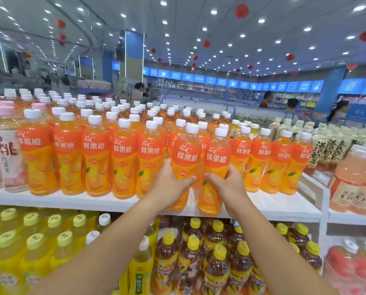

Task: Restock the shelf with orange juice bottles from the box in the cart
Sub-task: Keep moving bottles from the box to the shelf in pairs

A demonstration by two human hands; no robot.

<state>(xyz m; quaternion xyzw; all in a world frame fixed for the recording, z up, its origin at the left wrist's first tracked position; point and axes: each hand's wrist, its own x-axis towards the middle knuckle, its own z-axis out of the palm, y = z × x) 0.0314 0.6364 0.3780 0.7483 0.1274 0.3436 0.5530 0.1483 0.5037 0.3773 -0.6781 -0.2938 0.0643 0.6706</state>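
Gleaming white shelf (105, 201) under bright supermarket ceiling lights (213, 12).

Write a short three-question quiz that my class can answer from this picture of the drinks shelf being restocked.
1. True or false: the left hand and the right hand each grip one orange juice bottle.
2. The orange juice bottles have caps that are: A white, B yellow, C pink.
3. Fill in: the dark brown drink bottles below the hands have ____ caps.
Key: 1 true; 2 A; 3 yellow.
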